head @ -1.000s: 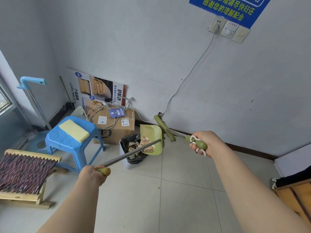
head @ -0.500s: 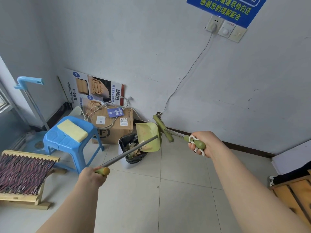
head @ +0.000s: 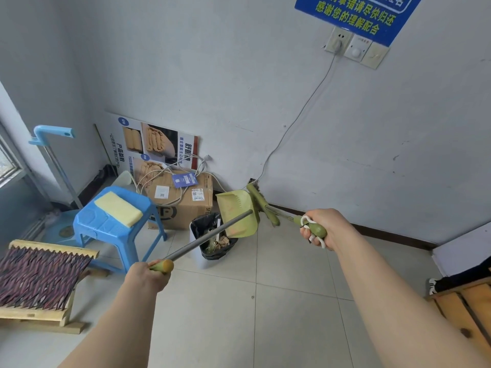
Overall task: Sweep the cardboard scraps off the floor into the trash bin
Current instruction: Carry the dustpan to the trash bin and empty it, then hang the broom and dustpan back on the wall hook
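Observation:
My left hand grips the end of a long grey handle whose green dustpan is tipped up over the trash bin. The bin is white with a black liner, and cardboard scraps lie inside it. My right hand holds the green grip of a broom, whose head points at the wall just right of the dustpan. The dustpan's inside looks bare apart from faint marks.
A cardboard box with white cables stands behind the bin. A blue stool with a yellow sponge is to the left, with a woven folding stool nearer me. A wooden crate is at the right. Pale floor tiles stretch in front.
The dustpan has tilted further up over the bin and the scraps have slid out of it into the liner. Both hands keep their grips.

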A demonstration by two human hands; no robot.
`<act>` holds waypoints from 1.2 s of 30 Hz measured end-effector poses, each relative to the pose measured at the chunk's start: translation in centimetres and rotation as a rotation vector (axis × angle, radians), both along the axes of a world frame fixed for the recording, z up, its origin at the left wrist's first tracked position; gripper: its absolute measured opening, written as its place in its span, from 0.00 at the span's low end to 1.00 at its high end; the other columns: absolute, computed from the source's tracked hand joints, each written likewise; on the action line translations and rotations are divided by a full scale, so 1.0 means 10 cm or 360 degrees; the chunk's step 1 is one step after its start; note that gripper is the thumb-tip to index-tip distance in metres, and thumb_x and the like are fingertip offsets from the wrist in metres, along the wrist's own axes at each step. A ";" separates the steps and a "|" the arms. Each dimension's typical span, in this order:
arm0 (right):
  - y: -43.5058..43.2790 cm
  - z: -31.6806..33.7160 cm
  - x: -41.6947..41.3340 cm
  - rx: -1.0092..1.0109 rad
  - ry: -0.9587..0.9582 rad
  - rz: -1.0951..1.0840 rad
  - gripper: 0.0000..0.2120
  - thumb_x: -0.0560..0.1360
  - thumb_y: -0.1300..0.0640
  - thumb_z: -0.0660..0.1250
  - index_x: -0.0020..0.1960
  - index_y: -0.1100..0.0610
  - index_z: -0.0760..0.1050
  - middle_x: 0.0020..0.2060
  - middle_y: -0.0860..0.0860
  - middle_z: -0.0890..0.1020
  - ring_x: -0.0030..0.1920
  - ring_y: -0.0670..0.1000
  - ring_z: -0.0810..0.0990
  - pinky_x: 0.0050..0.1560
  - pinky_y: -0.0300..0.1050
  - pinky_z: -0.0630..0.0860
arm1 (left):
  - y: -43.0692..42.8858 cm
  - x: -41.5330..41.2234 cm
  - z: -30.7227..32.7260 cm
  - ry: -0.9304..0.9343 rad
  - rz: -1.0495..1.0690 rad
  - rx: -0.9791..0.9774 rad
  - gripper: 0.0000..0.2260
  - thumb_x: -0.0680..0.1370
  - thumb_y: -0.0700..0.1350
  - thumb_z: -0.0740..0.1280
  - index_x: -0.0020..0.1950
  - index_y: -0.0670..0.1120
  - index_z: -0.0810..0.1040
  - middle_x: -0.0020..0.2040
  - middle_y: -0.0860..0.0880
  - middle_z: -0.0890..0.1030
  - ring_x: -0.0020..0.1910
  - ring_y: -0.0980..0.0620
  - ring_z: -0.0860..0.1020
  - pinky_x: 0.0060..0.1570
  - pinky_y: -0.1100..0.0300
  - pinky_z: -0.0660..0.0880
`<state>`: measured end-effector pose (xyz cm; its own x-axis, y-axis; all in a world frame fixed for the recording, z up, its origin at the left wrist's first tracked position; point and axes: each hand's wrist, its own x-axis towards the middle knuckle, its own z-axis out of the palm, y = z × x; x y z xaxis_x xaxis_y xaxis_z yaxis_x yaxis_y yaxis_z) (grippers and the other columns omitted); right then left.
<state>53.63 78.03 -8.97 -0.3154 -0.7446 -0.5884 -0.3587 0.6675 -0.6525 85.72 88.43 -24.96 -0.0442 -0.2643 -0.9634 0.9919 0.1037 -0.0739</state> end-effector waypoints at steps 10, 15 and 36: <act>0.07 0.01 -0.04 -0.0003 -0.0035 -0.0049 0.09 0.71 0.67 0.53 0.36 0.59 0.69 0.26 0.57 0.73 0.15 0.48 0.69 0.18 0.32 0.61 | -0.18 0.06 0.42 -0.0564 -0.0496 0.0006 0.10 0.83 0.49 0.56 0.50 0.43 0.69 0.36 0.47 0.73 0.23 0.57 0.68 0.15 0.70 0.65; 0.14 0.07 -0.16 -0.0003 -0.0114 -0.0102 0.10 0.74 0.67 0.52 0.36 0.59 0.67 0.26 0.56 0.72 0.13 0.47 0.68 0.17 0.30 0.59 | -0.31 -0.04 0.78 -0.0894 -0.0685 -0.0095 0.15 0.82 0.55 0.60 0.43 0.45 0.69 0.34 0.48 0.73 0.20 0.57 0.67 0.17 0.67 0.67; -0.20 0.52 -2.12 -0.0119 -0.1010 -0.0501 0.08 0.75 0.62 0.53 0.37 0.56 0.62 0.30 0.51 0.67 0.17 0.46 0.71 0.15 0.27 0.58 | -1.56 -2.10 1.47 -0.2834 -0.2136 -0.0979 0.23 0.79 0.58 0.64 0.34 0.40 0.73 0.27 0.44 0.74 0.25 0.47 0.71 0.31 0.56 0.69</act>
<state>32.39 76.03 -3.76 -0.1355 -0.7199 -0.6807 0.3083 0.6223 -0.7195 64.74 72.87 -10.22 0.1181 -0.9902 -0.0750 -0.4501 -0.1207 0.8848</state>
